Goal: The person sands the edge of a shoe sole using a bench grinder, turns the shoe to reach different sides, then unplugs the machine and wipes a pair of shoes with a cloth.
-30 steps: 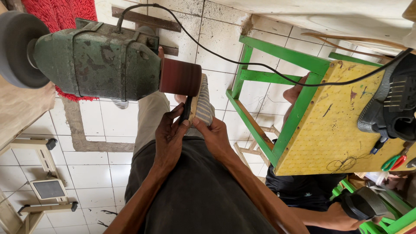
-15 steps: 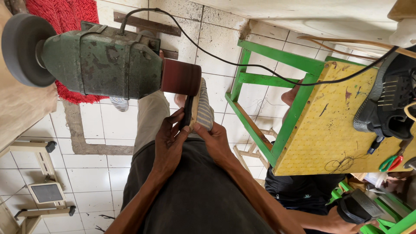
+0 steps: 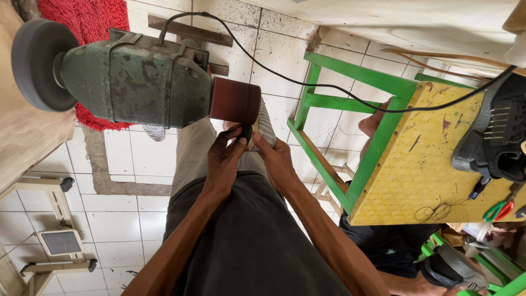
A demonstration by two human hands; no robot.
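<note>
Small dark workpiece [image 3: 247,133] pinched by left hand [image 3: 226,159] and right hand [image 3: 275,159] against sanding drum [image 3: 235,100] of green motor [image 3: 137,79]. Looks stiff, light; safest held by its lower edges.

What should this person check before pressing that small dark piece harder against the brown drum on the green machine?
1. Both hands on the piece: ok. Left hand and right hand pinch the small dark piece together.
2. Piece at the brown sanding drum: ok, right beneath it.
3. Fingertips away from the drum: not ok, very close.
4. Drum spinning: cannot tell.
5. Black cable away from the hands: ok, it runs off toward the yellow-topped green table.
6. Eye protection: cannot tell.
</note>
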